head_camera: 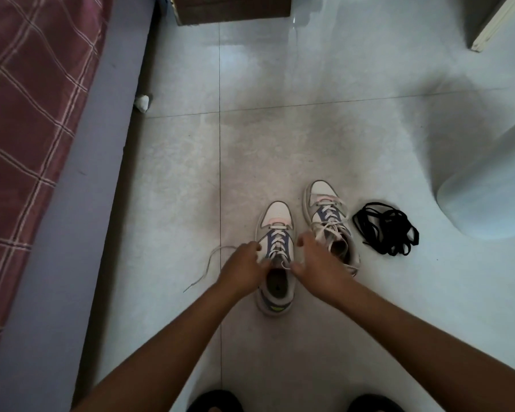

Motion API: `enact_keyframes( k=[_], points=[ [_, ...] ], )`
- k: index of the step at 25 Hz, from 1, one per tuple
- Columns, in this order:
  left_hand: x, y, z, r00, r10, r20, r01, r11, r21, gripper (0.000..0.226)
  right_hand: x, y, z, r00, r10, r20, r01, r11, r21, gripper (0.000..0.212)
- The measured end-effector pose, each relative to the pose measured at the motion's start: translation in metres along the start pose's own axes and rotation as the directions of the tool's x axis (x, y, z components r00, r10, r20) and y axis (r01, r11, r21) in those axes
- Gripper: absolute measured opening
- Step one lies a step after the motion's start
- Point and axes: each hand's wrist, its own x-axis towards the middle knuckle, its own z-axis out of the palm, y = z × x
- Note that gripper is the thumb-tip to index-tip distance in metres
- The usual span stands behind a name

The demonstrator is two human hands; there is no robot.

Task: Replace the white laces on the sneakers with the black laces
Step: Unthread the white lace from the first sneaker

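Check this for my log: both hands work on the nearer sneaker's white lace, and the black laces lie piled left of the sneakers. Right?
Not quite. The head view shows the black laces piled right of the sneakers. Both the left hand and right hand do work the nearer sneaker's white lace.

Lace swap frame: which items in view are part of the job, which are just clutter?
Job:
- near sneaker, white lace partly loosened, both hands on it
- far sneaker, white laces on
- black laces, piled on floor beside far sneaker
- left hand, pinching white lace
- right hand

Clutter:
- plaid bed cover
- white crumpled wad by bed
- pale bin
- brown furniture
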Motion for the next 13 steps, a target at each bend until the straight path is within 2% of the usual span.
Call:
enact_keyframes(
  k=[2,5,7,10,13],
  points=[
    [0.005,0.015,0.012,0.997,0.071,-0.041,-0.065,0.988,0.142,0.029,0.006,-0.008,0.022,0.999,-0.017,0.037,0.021,0.992,-0.123,0.034],
    [0.011,0.02,0.017,0.994,0.083,-0.078,-0.056,0.952,0.301,0.03,0.019,-0.006,0.027,0.999,-0.012,0.053,0.023,0.974,-0.227,0.033],
    [0.013,0.016,0.019,0.994,0.084,-0.062,-0.064,0.957,0.283,0.032,0.017,-0.003,0.029,0.999,-0.008,0.034,0.013,0.991,-0.136,0.028],
    [0.012,0.004,0.016,0.995,0.052,-0.08,-0.04,0.99,0.137,0.026,0.009,0.002,0.029,0.998,0.058,-0.015,-0.056,0.993,0.108,0.016],
    [0.007,-0.007,0.012,0.996,0.021,-0.089,-0.009,0.99,0.14,0.022,0.01,0.009,0.027,1.0,-0.019,0.023,0.016,0.995,0.098,0.015]
  ],
)
